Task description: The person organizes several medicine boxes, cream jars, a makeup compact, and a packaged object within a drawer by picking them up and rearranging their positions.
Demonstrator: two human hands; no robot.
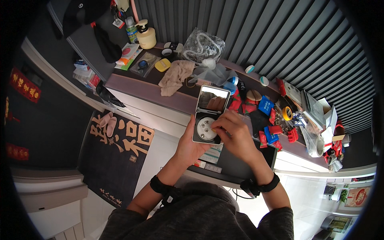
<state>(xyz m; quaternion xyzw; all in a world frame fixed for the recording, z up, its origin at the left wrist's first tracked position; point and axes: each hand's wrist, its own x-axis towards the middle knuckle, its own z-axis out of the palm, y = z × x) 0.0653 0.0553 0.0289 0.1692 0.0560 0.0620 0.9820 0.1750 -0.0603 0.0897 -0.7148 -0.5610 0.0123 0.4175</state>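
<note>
My left hand [187,151] holds a small square case [196,139] from below, its thumb along the left side. The lid stands raised, and a mirror [218,96] inside it reflects fingers. A round white pad [210,136] lies in the dark base, with several small shiny studs [206,130] on it, possibly earrings. My right hand [237,136] reaches over from the right. Its thumb and forefinger come together at the pad's right edge; whether something is pinched between them is hidden.
Beneath my hands an open drawer [240,166] holds small boxes [211,154]. On the counter are a beige cloth [177,76], a clear plastic bag [204,45], a pump bottle [146,37], red and blue packets [266,105], yellow tape [287,113] and white tape [316,147]. Slippers [110,126] rest on a doormat [114,165].
</note>
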